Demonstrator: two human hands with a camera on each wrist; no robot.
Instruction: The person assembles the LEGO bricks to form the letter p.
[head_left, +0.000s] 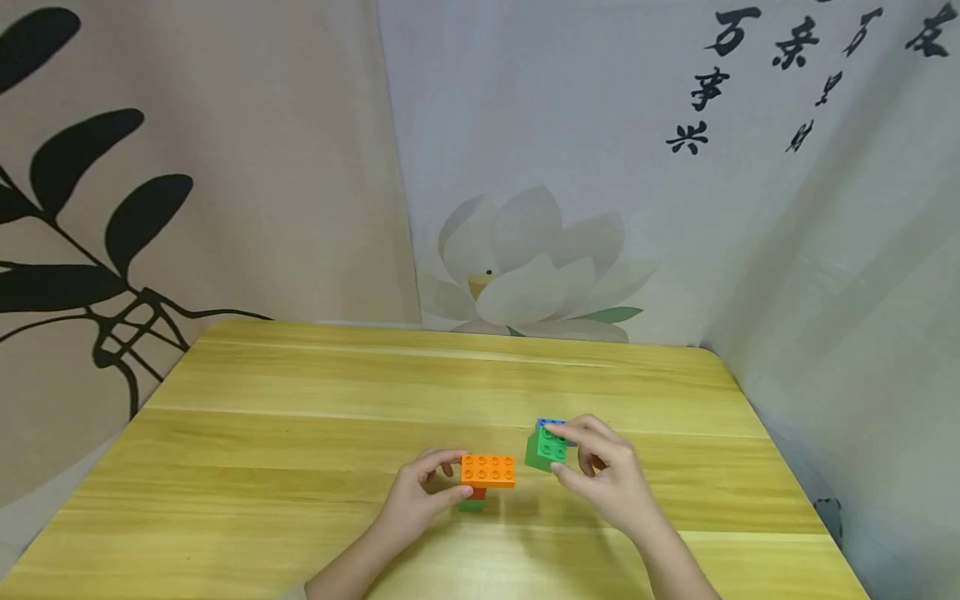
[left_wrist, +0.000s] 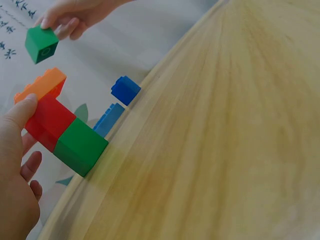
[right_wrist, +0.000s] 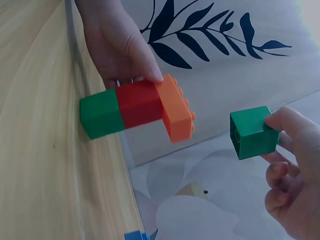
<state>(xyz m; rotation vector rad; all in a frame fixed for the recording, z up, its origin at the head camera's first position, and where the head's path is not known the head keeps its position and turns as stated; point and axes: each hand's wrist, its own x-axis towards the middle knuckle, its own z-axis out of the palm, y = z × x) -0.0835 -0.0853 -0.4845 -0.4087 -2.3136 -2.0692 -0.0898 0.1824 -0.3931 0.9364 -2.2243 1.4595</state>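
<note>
My left hand [head_left: 420, 496] pinches a stack of toy building bricks by its upper part, thumb on the near side. On top lies a long orange brick [head_left: 487, 471], its free end jutting out to the right. Under it come a red brick [left_wrist: 49, 122] and, at the bottom on the table, a green brick [left_wrist: 81, 147]. Held between thumb and fingers of my right hand [head_left: 607, 467] is a second green brick [right_wrist: 254, 132]. It hangs in the air to the right of the orange brick, apart from it, with its hollow underside showing in the right wrist view.
Two blue bricks stand on the wooden table [head_left: 300, 467] beyond the hands: a darker one [left_wrist: 125, 90] and a lighter, longer one [left_wrist: 108, 120]. In the head view the held green brick partly covers the blue. A printed curtain [head_left: 540, 125] hangs behind the table's far edge.
</note>
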